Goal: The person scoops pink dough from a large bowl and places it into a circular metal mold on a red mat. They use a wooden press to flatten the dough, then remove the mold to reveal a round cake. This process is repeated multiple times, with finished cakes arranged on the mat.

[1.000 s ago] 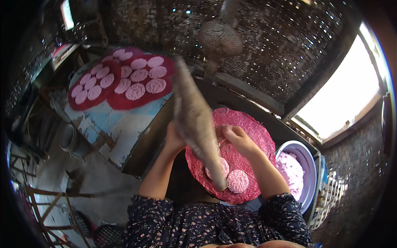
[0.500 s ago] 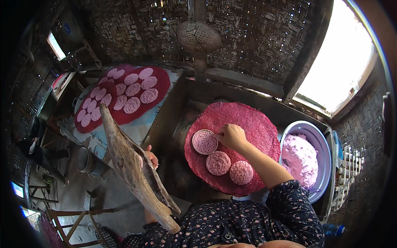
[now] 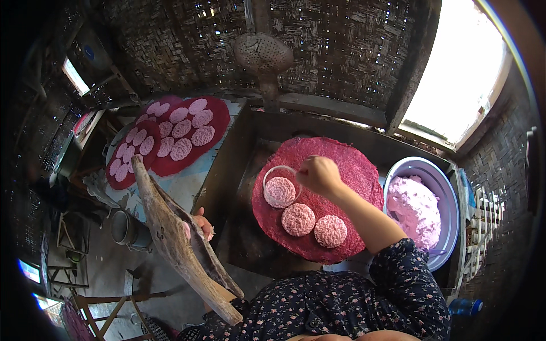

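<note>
My right hand [image 3: 319, 175] pinches the edge of a thin pale ring [image 3: 282, 167], tilted up over a round pink noodle-like cake [image 3: 278, 192]. Two more such cakes [image 3: 298, 220] lie beside it on a round dark-pink woven mat [image 3: 347, 165]. On my left, a long worn wooden press [image 3: 165, 236] with two arms slants upward from my lap. My left hand [image 3: 203, 223] is closed around its middle, mostly hidden behind the wood, and a bit of pink shows in the gap between the arms.
A lilac basin [image 3: 449, 204] with pink dough [image 3: 410, 207] stands right of the mat. Back left, more round mats [image 3: 213, 108] carry several pink cakes on a light-blue table [image 3: 165, 190]. A metal bucket [image 3: 128, 228] and wooden stool [image 3: 108, 301] stand on the floor at left.
The ring has come up off the leftmost cake, which now sits bare on the mat. My right hand has risen slightly with the ring; my left hand stays at the press.
</note>
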The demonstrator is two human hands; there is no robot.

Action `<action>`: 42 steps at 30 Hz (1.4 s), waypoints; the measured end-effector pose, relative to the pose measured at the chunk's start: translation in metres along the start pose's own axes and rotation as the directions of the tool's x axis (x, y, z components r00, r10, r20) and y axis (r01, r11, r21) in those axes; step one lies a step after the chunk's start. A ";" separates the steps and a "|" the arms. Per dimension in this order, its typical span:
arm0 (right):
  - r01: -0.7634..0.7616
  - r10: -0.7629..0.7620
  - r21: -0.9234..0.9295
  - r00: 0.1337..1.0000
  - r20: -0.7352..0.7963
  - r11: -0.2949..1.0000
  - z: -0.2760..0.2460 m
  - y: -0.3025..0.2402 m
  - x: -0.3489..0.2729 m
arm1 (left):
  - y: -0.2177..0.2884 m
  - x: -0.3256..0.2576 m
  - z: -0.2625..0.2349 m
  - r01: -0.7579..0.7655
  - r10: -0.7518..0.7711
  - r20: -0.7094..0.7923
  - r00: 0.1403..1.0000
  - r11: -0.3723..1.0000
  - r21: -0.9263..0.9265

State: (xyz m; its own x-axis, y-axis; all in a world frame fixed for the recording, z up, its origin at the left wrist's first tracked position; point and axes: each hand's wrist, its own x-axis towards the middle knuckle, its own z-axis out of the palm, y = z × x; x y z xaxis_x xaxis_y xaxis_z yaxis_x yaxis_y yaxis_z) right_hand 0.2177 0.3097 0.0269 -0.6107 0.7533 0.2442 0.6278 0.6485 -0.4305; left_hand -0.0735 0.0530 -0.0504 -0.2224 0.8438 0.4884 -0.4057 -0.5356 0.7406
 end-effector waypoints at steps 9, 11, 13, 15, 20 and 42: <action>-0.212 0.229 -0.221 0.972 0.054 0.952 -0.074 0.085 -0.069 | 0.023 0.014 0.086 -0.140 0.272 -0.229 0.935 0.873 0.467; -0.221 0.239 -0.239 0.970 0.048 0.945 -0.075 0.094 -0.085 | 0.022 0.019 0.098 -0.177 0.296 -0.210 0.932 0.875 0.450; -0.228 0.243 -0.235 0.969 0.039 0.945 -0.075 0.100 -0.097 | 0.021 0.024 0.106 -0.174 0.289 -0.191 0.938 0.869 0.463; -0.237 0.256 -0.230 0.965 0.052 0.944 -0.074 0.102 -0.107 | 0.022 0.028 0.114 -0.190 0.283 -0.142 0.949 0.868 0.459; -0.246 0.267 -0.225 0.961 0.070 0.943 -0.075 0.103 -0.118 | 0.028 0.029 0.128 -0.150 0.264 -0.171 0.949 0.857 0.493; -0.593 0.571 0.647 0.771 0.283 0.480 -0.056 0.163 -0.173 | 0.035 0.016 0.128 -0.187 0.185 0.043 0.982 0.903 0.386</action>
State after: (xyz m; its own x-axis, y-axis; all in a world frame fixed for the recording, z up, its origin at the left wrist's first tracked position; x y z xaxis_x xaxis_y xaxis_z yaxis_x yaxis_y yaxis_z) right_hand 0.4528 0.2911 -0.0367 -0.2492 0.9198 -0.3031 0.3511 -0.2059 -0.9134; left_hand 0.0223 0.0436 0.0433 -0.2550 0.7278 0.6365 0.0176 -0.6547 0.7557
